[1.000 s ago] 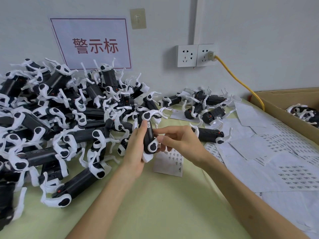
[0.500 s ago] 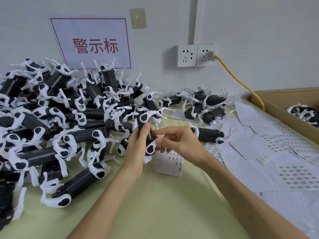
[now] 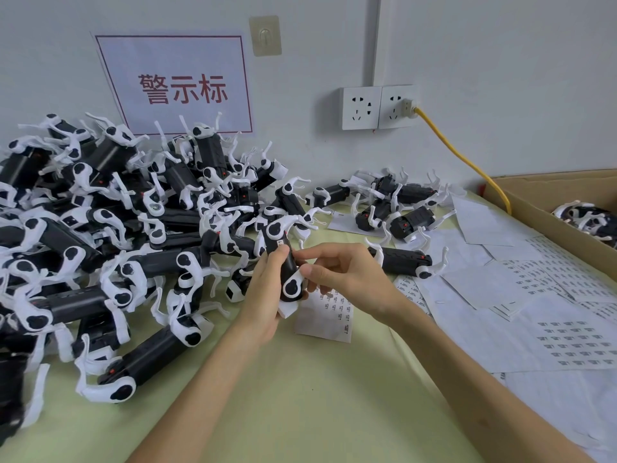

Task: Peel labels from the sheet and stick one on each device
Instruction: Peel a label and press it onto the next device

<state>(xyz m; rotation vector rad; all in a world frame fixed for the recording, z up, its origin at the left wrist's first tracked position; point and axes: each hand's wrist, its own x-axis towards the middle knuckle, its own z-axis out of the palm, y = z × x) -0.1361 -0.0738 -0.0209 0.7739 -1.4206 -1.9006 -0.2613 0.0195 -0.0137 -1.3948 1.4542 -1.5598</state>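
Observation:
My left hand (image 3: 262,295) grips a black device with white legs (image 3: 287,262), held upright over the green table. A small white label (image 3: 280,242) sits on the device's upper body, just above my left thumb. My right hand (image 3: 347,275) is curled around the device's lower white end, thumb on its side. A label sheet (image 3: 329,314) with several small printed labels lies flat on the table under my right hand.
A big heap of black-and-white devices (image 3: 100,228) fills the left. A smaller group (image 3: 394,202) lies at the back, one device (image 3: 404,260) beside my right hand. Spent backing sheets (image 3: 534,312) cover the right. A cardboard box (image 3: 547,215) holds more devices.
My right hand's fingers have come off the device's upper body, and the stuck label now shows there. Both hands and the device have hardly shifted.

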